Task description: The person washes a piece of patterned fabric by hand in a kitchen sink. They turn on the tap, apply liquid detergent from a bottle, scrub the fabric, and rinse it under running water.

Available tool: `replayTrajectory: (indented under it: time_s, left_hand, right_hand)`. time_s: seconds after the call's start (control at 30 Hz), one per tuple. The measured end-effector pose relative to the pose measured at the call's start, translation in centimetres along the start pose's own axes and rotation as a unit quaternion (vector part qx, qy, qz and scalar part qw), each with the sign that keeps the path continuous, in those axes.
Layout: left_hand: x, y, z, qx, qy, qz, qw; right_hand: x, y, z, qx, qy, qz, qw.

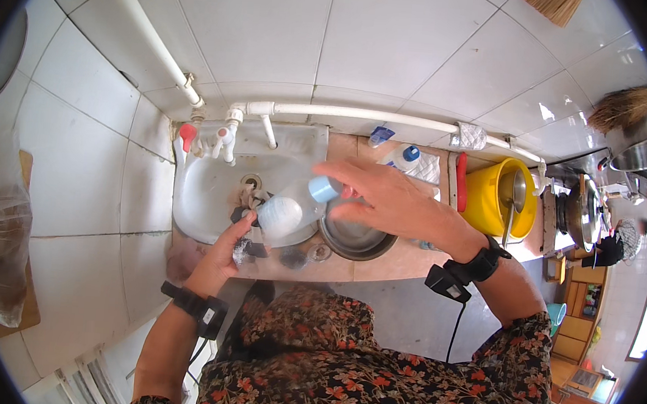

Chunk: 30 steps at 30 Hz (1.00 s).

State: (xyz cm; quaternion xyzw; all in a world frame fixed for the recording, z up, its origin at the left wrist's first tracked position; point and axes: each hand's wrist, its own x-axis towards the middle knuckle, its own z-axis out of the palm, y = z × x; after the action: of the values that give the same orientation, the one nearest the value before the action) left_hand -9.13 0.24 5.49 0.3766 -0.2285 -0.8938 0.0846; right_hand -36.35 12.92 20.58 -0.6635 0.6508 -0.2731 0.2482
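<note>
Over the near edge of a white sink (pixel 203 204), my left hand (pixel 228 248) holds a clear plastic bottle (pixel 292 202) with white contents, tilted up to the right. A dark and pale crumpled cloth (pixel 252 202) lies about its fingers, with white powder (pixel 239 255) on it. The bottle's light blue cap (pixel 324 189) is near the fingers of my right hand (pixel 378 198), which is spread and blurred; whether it touches the cap I cannot tell. Below my right hand, a metal basin (pixel 354 247) sits on the counter by the sink's right side.
Two red-handled and white taps (pixel 227 137) rise behind the sink. A blue-capped bottle (pixel 409 156), a folded quilted cloth (pixel 427 169) and a yellow bucket (pixel 475 197) with a metal ladle (pixel 511 205) stand right. Further right are a lidded pan (pixel 582 214) and another person (pixel 619 243).
</note>
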Motion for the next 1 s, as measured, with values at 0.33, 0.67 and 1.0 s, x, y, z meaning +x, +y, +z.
replayTrajectory:
  time_s: [0.33, 0.67, 1.0]
  left_hand:
    - [1.3, 0.0, 1.8, 0.028, 0.009, 0.050, 0.998]
    - [4.8, 0.5, 2.5, -0.055, -0.034, 0.022, 0.998]
    - [3.2, 0.2, 1.5, -0.069, -0.105, 0.052, 0.991]
  right_hand:
    - [-0.2, 2.3, 1.2, 0.012, 0.040, 0.080, 0.996]
    - [1.6, 5.9, 0.5, -0.006, 0.084, 0.113, 0.990]
    - [3.0, 18.2, 4.9, -0.228, 0.039, 0.205, 0.951]
